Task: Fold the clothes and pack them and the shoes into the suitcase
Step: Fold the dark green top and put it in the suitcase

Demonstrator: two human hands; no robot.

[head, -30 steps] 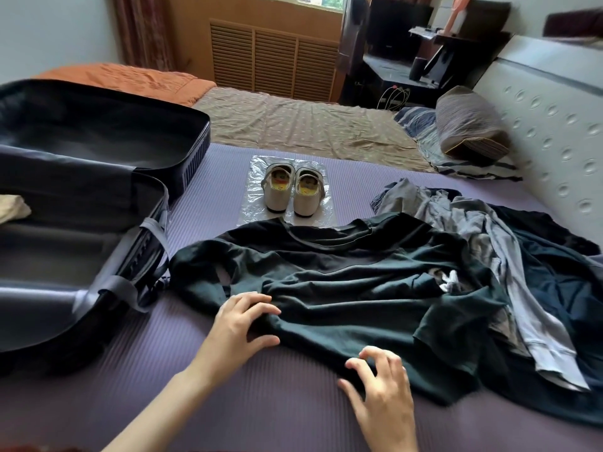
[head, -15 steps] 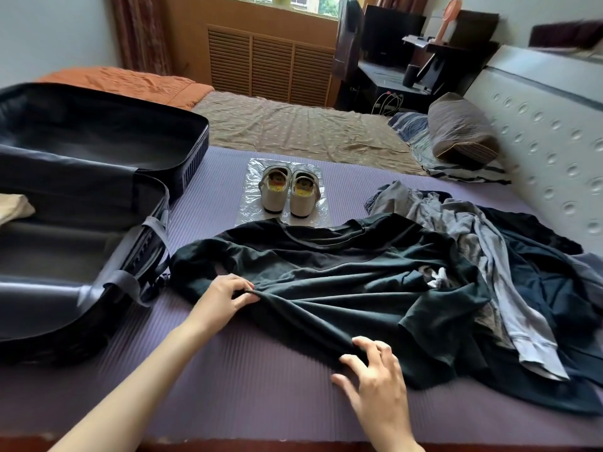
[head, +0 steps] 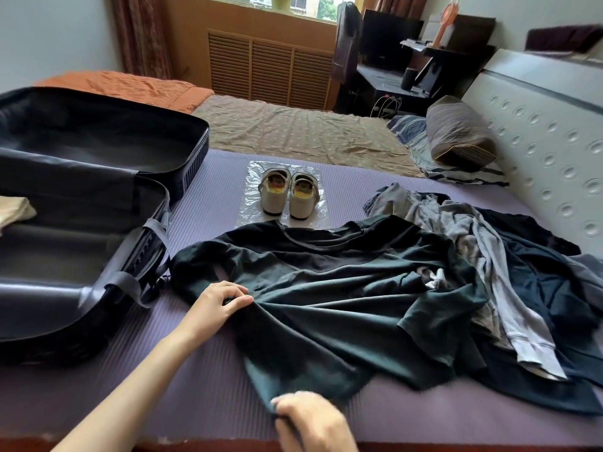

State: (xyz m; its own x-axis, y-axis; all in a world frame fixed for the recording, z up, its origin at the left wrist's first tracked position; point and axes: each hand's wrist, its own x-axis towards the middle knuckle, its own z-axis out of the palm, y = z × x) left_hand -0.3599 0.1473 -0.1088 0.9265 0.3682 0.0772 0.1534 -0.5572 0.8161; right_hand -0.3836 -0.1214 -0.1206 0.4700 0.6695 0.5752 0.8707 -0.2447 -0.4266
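A dark green shirt [head: 326,288] lies crumpled in the middle of the purple mat [head: 408,415]. My left hand [head: 218,301] pinches a bunched fold at the shirt's left side. My right hand [head: 310,419] grips the shirt's hem near the mat's front edge. A pile of grey and navy clothes [head: 509,282] lies to the right, partly under the shirt. A pair of white shoes [head: 288,195] stands on a clear plastic sheet [head: 251,207] behind the shirt. The open dark suitcase [head: 98,282] sits at the left, with a beige folded item [head: 16,208] inside.
A white padded headboard [head: 538,141] runs along the right. A striped pillow [head: 456,132] lies at the back right. Beyond the mat are a tan sheet [head: 293,128] and an orange blanket [head: 124,86]. The bed's front edge is just below my right hand.
My right hand pulled the shirt's hem toward me and now grips it. My left hand closed from flat fingers into a pinch on the shirt's left side.
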